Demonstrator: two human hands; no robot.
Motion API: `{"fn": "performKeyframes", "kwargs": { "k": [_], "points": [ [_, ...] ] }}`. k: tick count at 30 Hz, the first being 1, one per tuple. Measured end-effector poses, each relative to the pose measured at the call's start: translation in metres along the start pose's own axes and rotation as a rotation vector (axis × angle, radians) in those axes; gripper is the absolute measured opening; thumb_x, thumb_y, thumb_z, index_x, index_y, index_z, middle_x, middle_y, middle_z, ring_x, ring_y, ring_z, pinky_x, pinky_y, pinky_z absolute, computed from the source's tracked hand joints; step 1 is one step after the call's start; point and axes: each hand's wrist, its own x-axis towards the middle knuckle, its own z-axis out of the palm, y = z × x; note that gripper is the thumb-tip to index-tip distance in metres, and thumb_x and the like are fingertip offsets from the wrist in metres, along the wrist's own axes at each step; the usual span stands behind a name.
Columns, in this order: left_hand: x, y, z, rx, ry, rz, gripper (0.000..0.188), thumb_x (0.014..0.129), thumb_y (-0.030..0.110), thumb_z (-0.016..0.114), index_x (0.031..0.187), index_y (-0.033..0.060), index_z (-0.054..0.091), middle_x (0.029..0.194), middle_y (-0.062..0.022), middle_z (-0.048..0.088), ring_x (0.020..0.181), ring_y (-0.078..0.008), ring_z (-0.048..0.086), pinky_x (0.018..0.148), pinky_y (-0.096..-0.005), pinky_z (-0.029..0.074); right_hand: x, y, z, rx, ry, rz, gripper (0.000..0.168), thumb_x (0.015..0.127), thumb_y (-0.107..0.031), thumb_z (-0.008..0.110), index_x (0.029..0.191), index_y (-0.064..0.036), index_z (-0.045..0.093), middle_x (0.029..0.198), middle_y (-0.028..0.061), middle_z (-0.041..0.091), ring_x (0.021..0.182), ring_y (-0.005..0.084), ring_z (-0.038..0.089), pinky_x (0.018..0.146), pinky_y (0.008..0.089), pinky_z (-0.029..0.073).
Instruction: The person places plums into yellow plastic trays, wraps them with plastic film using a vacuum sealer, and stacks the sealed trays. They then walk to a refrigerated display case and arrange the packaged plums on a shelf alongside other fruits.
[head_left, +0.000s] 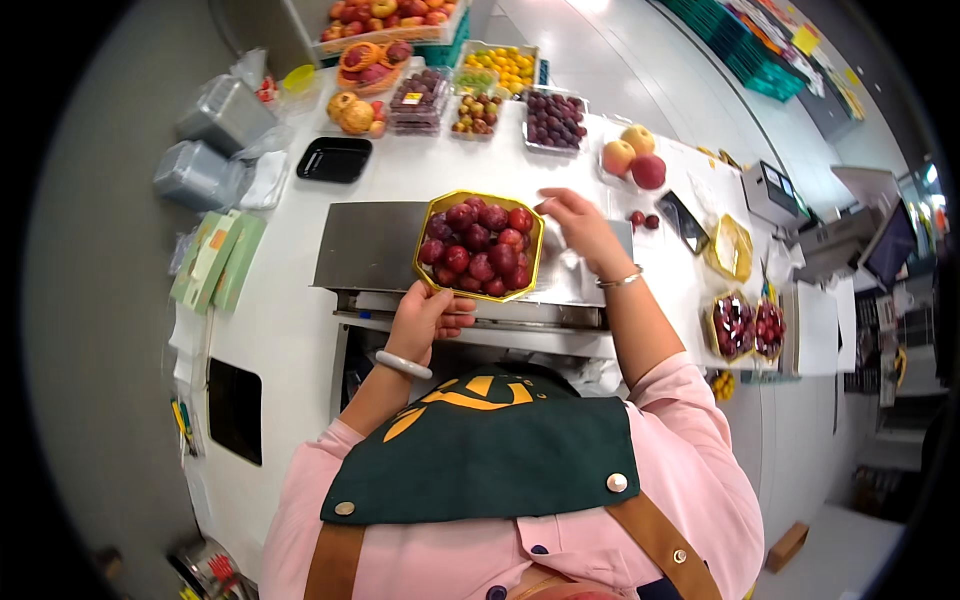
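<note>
An octagonal gold-rimmed tray (540, 259) heaped with dark red plums (480, 238) sits over a metal-topped unit (367, 244) in front of me. At the tray's lower left corner, my left hand (429, 319) grips the rim, thumb near the edge and fingers beneath. My right hand (585, 229) hovers just beyond the right rim, its fingers loosely bent and partly blurred; I see nothing in it. Two loose plums (645, 220) lie to its right, beside a dark phone (682, 221).
Along the far edge are a black tray (334, 160), boxed grapes (420, 101), a punnet of dark fruit (555, 120) and packed peach-like fruit (634, 157). To the right are an empty gold tray (729, 249) and wrapped fruit trays (733, 324). Green boxes (217, 259) stand left.
</note>
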Motion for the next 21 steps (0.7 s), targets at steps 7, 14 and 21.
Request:
{"fn": "performKeyframes", "kwargs": {
  "k": [7,14,21],
  "points": [
    [-0.010,-0.007,-0.094,0.269,-0.037,-0.121,0.023,0.092,0.027,0.047,0.105,0.0091,0.050,0.098,-0.0071,0.064,0.081,-0.0128,0.061,0.064,-0.0235,0.046,-0.108,0.099,-0.143,-0.069,0.934,0.112,0.023,0.086,-0.023,0.055,0.096,-0.002,0.057,0.078,0.0009,0.057,0.063,0.0090,0.046,0.058,0.0247,0.040],
    [0.023,-0.011,-0.174,0.390,0.133,-0.155,0.029,0.089,0.028,0.050,0.113,0.0118,0.053,0.111,0.0004,0.055,0.083,-0.0122,0.058,0.059,-0.0240,0.045,-0.154,0.202,-0.132,-1.000,0.893,0.071,0.041,0.085,-0.040,0.055,0.093,0.000,0.057,0.087,0.0160,0.062,0.079,0.0286,0.059,0.073,0.0373,0.046],
    [0.021,-0.012,-0.172,0.157,0.062,-0.245,0.038,0.089,0.028,0.051,0.124,0.0137,0.046,0.124,-0.0008,0.049,0.084,-0.0203,0.061,0.058,-0.0266,0.047,-0.158,0.053,-0.024,0.412,0.183,0.581,0.021,0.088,-0.026,0.053,0.099,-0.008,0.057,0.097,0.0044,0.061,0.073,0.0168,0.062,0.048,0.0205,0.042]
  ]
}}
